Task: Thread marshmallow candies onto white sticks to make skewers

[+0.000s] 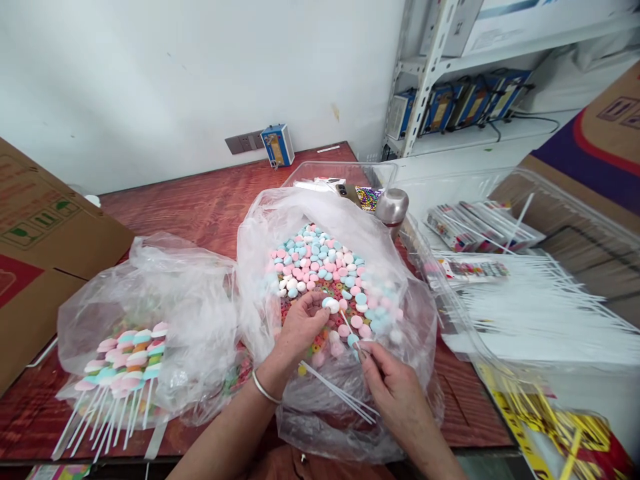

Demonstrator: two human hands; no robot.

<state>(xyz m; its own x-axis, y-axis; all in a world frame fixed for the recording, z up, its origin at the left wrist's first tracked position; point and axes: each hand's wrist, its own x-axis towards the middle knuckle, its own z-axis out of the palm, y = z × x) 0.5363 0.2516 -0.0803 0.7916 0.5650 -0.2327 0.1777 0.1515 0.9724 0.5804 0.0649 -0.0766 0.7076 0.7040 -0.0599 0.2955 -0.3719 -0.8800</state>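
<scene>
A clear plastic bag (260, 233) in front of me is full of pink, blue and white round candies (320, 267) over coloured ring candies. My left hand (300, 327) is inside it, fingers pinched on a white and blue candy (331, 305). Close beside it my right hand (387, 380) is closed on a thin white stick (349, 325) whose tip points at that candy. Several more white sticks (340, 393) fan out between my hands. A silver bangle (265, 389) is on my left wrist.
A second plastic bag (150, 293) on the left holds finished candy skewers (125, 367). A clear tub (550, 220) on the right holds loose white sticks (525, 300) and packets. Cardboard boxes (40, 253) stand at far left and right; a metal shelf (425, 73) rises behind.
</scene>
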